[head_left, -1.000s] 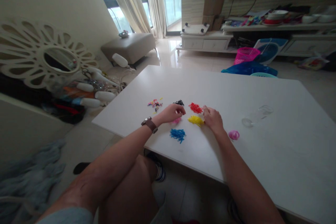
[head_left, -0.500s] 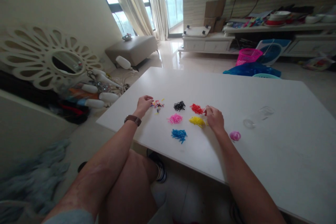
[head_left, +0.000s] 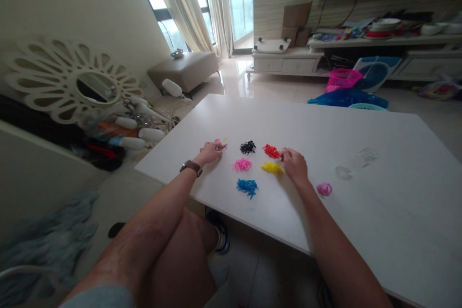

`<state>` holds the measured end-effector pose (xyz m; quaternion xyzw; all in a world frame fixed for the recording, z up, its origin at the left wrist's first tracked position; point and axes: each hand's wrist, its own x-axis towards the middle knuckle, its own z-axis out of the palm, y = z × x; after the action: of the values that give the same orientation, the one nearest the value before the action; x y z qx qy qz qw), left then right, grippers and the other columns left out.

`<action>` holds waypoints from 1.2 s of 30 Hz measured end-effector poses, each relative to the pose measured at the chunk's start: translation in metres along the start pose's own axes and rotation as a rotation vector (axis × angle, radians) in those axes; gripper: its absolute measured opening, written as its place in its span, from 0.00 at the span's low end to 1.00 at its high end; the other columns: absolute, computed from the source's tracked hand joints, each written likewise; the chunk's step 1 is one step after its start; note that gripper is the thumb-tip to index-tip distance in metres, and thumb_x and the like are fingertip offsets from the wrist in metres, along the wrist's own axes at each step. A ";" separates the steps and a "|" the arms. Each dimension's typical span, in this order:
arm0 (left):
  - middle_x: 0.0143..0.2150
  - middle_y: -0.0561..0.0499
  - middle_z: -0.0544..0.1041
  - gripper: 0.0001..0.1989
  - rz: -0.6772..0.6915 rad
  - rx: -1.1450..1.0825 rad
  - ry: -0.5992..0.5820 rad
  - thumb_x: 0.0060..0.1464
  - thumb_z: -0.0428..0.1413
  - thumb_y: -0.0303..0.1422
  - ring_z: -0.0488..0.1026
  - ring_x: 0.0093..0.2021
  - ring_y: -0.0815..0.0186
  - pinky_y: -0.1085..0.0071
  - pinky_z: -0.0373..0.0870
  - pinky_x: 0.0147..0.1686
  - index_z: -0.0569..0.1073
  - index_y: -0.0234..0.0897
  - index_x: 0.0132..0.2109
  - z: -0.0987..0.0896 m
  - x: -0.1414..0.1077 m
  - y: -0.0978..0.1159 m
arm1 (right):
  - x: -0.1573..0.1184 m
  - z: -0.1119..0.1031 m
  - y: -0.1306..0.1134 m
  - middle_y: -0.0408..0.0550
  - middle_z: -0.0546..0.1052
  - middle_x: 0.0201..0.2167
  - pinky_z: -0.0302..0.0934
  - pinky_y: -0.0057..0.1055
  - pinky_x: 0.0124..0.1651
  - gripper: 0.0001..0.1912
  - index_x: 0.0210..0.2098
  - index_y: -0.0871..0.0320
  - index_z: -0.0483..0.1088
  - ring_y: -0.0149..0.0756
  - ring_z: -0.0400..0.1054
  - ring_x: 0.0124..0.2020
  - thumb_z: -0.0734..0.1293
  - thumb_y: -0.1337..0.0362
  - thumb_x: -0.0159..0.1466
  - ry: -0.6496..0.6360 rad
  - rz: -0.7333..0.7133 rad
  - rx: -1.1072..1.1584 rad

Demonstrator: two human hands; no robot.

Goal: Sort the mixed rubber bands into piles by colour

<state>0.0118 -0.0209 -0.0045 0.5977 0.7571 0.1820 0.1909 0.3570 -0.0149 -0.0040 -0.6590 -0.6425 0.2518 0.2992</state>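
On the white table [head_left: 317,130] lie separate piles of small bands: black [head_left: 248,147], red [head_left: 271,151], pink [head_left: 242,165], yellow [head_left: 272,168] and blue [head_left: 247,187]. My left hand [head_left: 211,152], with a brown watch at the wrist, is over a small mixed-colour pile [head_left: 224,146] and hides most of it. Its fingers are bent together; whatever is between them is too small to name. Beside the red and yellow piles is my right hand [head_left: 294,163], fingers pinched at the red pile's right edge. Any band in that pinch cannot be made out.
A pink-purple object [head_left: 324,189] lies right of my right forearm. Farther right are a clear round lid [head_left: 343,172] and a clear container [head_left: 367,156]. The table's near edge runs above my legs.
My left hand has moved right and slightly toward me, now covering most of the mixed pile. My right hand has barely moved. The view has shifted slightly.
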 end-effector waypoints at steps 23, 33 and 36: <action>0.29 0.49 0.79 0.10 0.064 -0.155 0.144 0.42 0.59 0.20 0.75 0.33 0.62 0.68 0.68 0.40 0.81 0.38 0.29 0.016 0.005 -0.013 | -0.003 0.014 0.005 0.48 0.78 0.30 0.51 0.30 0.34 0.23 0.29 0.54 0.71 0.38 0.69 0.33 0.53 0.50 0.70 -0.063 -0.038 0.007; 0.30 0.47 0.80 0.10 -0.020 -0.246 0.291 0.42 0.63 0.18 0.77 0.34 0.59 0.65 0.70 0.39 0.77 0.39 0.27 0.018 0.008 -0.016 | 0.001 0.021 0.012 0.47 0.77 0.29 0.52 0.31 0.33 0.23 0.27 0.53 0.68 0.39 0.70 0.31 0.52 0.49 0.70 -0.063 -0.054 0.017; 0.29 0.48 0.80 0.11 -0.056 -0.302 0.328 0.42 0.61 0.17 0.77 0.34 0.60 0.66 0.71 0.40 0.77 0.39 0.26 0.011 0.008 -0.012 | 0.000 0.020 0.011 0.47 0.77 0.28 0.53 0.31 0.32 0.23 0.27 0.52 0.70 0.39 0.70 0.31 0.53 0.50 0.69 -0.050 -0.063 0.028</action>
<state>0.0056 -0.0151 -0.0208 0.5034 0.7586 0.3826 0.1576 0.3508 -0.0130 -0.0255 -0.6279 -0.6666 0.2676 0.2998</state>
